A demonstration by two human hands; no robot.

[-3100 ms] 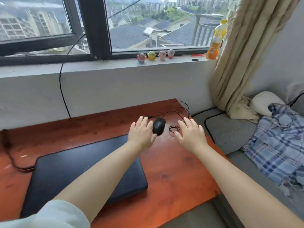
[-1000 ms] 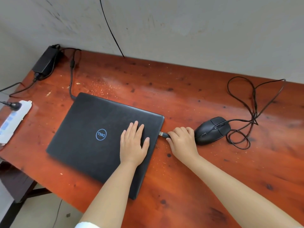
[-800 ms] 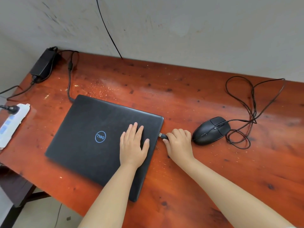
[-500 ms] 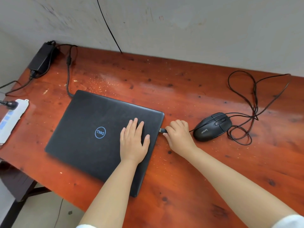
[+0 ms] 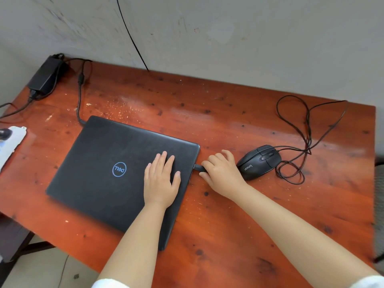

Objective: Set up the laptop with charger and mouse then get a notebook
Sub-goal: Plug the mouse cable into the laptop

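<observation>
A closed black laptop [image 5: 104,169] with a blue round logo lies on the reddish wooden table [image 5: 207,113]. My left hand [image 5: 161,179] rests flat on its lid, fingers apart, near the right edge. My right hand [image 5: 223,173] pinches the mouse's USB plug [image 5: 199,167], whose tip sits at the laptop's right side. The black wired mouse [image 5: 259,162] lies just right of that hand, its cable [image 5: 307,132] looped behind it. The black charger brick [image 5: 46,74] sits at the table's far left corner, and its cord [image 5: 79,96] runs to the laptop's back left corner.
A white power strip [image 5: 11,142] lies at the table's left edge with a plug in it. A grey wall stands right behind the table, with a thin black cable [image 5: 131,34] hanging down it. Below the table's front left edge is floor.
Earlier both hands reached for the mouse by the window. Over the last second my right hand has pushed the USB plug left against the laptop's side; the left hand stayed on the lid.
</observation>
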